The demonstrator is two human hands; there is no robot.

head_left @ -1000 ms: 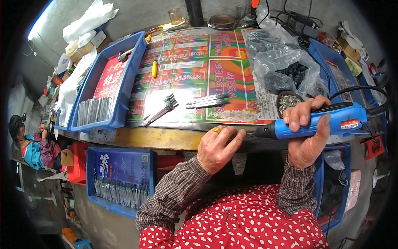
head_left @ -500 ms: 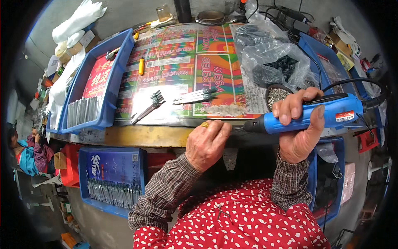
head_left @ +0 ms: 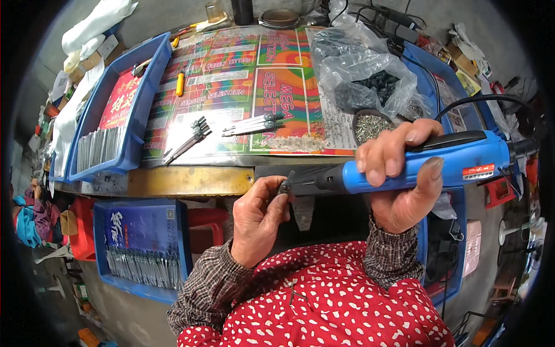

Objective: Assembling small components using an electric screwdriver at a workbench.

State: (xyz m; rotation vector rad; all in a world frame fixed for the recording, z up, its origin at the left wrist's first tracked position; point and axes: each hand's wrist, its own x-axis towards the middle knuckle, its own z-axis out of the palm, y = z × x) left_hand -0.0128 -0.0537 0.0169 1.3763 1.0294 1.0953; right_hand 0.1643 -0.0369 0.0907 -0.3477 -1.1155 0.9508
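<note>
My right hand (head_left: 404, 202) grips a blue electric screwdriver (head_left: 433, 166), level, its black nose and thin bit toward the left. A cable runs from its right end. My left hand (head_left: 254, 222) pinches a small dark green piece (head_left: 285, 186) between thumb and fingertips, close to the bit tip; whether they touch I cannot tell. Just beyond the table edge lie two small bunches of slim silver strips with dark green ends, a left bunch (head_left: 188, 139) and a right bunch (head_left: 252, 125). A round dish of small metal screws (head_left: 372, 127) sits behind the screwdriver.
Clear plastic bags (head_left: 347, 81) hold dark green parts (head_left: 378, 87). A blue bin (head_left: 133, 144) at left contains silver strips (head_left: 98, 149). Below the table, another blue bin (head_left: 188, 237) holds green-ended strips (head_left: 144, 269). A yellow-handled tool (head_left: 180, 84) lies on the printed sheet (head_left: 243, 87). Another person sits far left.
My left hand has lowered and moved left, turning so the dark green piece shows in its pinch. The screwdriver stays in my right hand, its bit now uncovered. The whole view has shifted slightly.
</note>
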